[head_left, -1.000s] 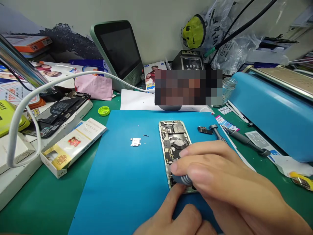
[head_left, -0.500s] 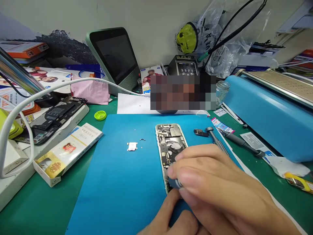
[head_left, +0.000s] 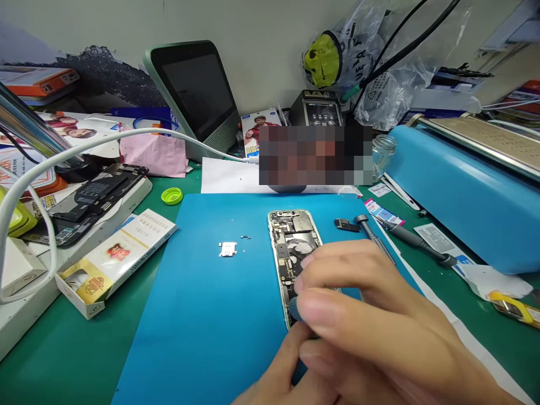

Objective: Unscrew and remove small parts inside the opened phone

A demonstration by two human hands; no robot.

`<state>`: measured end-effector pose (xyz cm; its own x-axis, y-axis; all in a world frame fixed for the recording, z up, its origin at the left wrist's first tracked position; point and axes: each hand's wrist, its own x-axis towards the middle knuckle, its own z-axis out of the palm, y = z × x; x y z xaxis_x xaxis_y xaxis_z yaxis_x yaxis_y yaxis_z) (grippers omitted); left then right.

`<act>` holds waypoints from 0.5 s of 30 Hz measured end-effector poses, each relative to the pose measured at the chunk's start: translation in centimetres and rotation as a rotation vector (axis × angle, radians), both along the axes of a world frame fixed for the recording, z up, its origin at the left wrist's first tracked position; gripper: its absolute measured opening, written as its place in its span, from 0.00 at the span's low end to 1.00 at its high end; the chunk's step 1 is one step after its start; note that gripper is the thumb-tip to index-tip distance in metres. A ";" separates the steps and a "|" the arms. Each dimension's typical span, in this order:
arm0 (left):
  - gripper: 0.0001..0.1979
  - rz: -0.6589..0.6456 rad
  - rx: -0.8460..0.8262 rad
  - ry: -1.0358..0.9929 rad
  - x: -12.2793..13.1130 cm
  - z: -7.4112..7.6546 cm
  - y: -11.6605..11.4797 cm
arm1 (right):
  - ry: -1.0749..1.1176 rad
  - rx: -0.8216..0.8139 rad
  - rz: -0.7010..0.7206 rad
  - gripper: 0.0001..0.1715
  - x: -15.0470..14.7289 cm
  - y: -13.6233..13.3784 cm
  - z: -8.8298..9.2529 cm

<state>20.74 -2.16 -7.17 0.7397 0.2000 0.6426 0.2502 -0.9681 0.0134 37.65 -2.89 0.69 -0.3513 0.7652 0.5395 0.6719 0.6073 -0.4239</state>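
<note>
An opened smartphone (head_left: 283,253) lies on the blue mat, with its circuit board and inner parts bare. My right hand (head_left: 375,315) is closed over its lower half, fingers pinching what looks like a screwdriver (head_left: 294,309). Only a small piece of its grey-blue ribbed handle shows; the tip is hidden. Below it, my left hand (head_left: 287,371) is curled at the phone's bottom end, partly covered by the right. Left of the phone lie a small silver SIM card reader (head_left: 228,249) and tiny loose parts (head_left: 245,237).
A small black phone part (head_left: 347,225) lies right of the phone, beside two grey screwdrivers (head_left: 373,233) (head_left: 417,242). A cigarette-type box (head_left: 118,261) and a green cap (head_left: 171,196) sit left. Behind stand a smart display (head_left: 198,90) and glass jar (head_left: 383,154); a blue machine (head_left: 455,197) is right.
My right fingers have shifted and rolled on the screwdriver handle, and the thumb sits a little differently. My left hand stays at the phone's bottom end. The view has tilted slightly.
</note>
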 end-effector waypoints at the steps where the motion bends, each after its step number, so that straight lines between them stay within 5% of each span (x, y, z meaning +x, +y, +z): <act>1: 0.12 0.004 0.004 -0.002 0.0 0.0 0.0 | 0.009 -0.001 0.002 0.20 0.0 -0.1 0.1; 8: 0.10 -0.088 -0.010 0.029 -0.1 0.0 0.3 | 0.077 -0.081 0.038 0.24 0.1 -0.1 -0.4; 15: 0.10 0.109 -0.154 -0.102 1.1 -1.1 -1.9 | 0.280 0.109 -0.053 0.18 -2.0 0.2 1.0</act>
<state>21.87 -4.08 -8.29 0.6407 0.3772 0.6687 0.3430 -0.9199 0.1902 35.65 -2.66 1.66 -0.1386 0.7109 0.6895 0.5698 0.6267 -0.5316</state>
